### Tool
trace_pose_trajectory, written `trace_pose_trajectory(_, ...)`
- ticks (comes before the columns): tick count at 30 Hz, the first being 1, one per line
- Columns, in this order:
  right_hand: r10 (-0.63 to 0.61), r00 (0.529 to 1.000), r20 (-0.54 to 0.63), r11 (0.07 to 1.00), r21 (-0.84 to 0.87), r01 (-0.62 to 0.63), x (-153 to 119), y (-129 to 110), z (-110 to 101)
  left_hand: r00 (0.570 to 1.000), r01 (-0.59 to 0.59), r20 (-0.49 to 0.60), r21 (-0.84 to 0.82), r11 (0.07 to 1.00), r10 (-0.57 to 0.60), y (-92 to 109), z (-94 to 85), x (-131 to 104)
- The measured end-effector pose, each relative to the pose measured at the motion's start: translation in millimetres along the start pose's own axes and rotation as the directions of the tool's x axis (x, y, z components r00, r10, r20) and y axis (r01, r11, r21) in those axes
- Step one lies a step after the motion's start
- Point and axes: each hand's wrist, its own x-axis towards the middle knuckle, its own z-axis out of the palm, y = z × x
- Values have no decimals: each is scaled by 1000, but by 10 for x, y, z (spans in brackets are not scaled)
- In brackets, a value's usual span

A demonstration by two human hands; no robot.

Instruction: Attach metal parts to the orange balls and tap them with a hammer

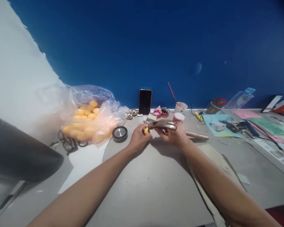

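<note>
My left hand (pixel 139 138) is closed around a small yellow-orange ball (pixel 146 131), its fingertips pinching it above the grey table (pixel 142 189). Wrapped in my right hand (pixel 176 135) is a claw hammer (pixel 164 125). The hammer's metal head lies level, its left end right by the ball; whether they touch I cannot tell. Its wooden handle (pixel 198 136) sticks out to the right past my wrist. Something small and shiny shows at the ball's right side, too small to name.
On the left, a clear plastic bag (pixel 94 91) holds several yellow-orange balls (pixel 91 116); a black round tin (pixel 120 134) sits beside it. A phone (pixel 145 101) leans on the blue wall. Cups (pixel 181 107), papers (pixel 223 124) and tools lie right; a cloth (pixel 213 167) lies under my right forearm.
</note>
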Motion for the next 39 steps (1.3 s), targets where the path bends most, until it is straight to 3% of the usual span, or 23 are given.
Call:
trace_pose_trajectory(12,59,987,152,998,21,-63,27,-29,-54,999,-34,-9,59,998,34,-56,13,9)
trace_pose_trajectory(18,70,992,110,997,13,-71,39,-53,-57,1000,-12,-24,100,995,15,-45,11,12)
trace_pose_trajectory(30,129,971,201,992,-20,-127,54,-62,-74,999,12,-30,23,1000,-12,-58,3,8)
trace_pose_trajectory(39,155,975,160,988,-16,-154,55,-46,-67,998,53,-23,-33,998,-54,-29,-12,3)
